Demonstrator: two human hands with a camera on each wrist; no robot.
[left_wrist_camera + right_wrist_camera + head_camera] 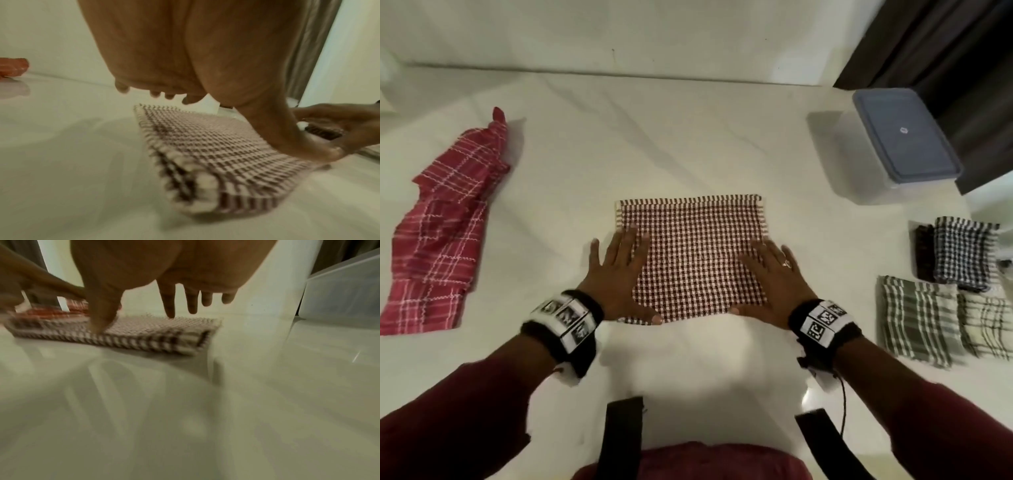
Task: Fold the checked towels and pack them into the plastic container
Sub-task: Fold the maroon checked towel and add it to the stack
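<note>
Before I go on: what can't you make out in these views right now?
- Inside of the plastic container: head view, its lid covers it.
- Dark cloth at far right: head view, the black-checked towel overlaps it.
- Maroon towel's layer count: both wrist views too blurred.
- Left hand's fingers: left wrist view, palm blocks them.

My left hand (616, 274) and right hand (774, 277) cover the near corners of the maroon checked towel (695, 253); far right of my grip, the cream folded towel (988, 325) runs off-frame.

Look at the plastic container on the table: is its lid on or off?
On. The plastic container stands shut at the far right of the table, its grey-blue lid seated flat across the top.
</note>
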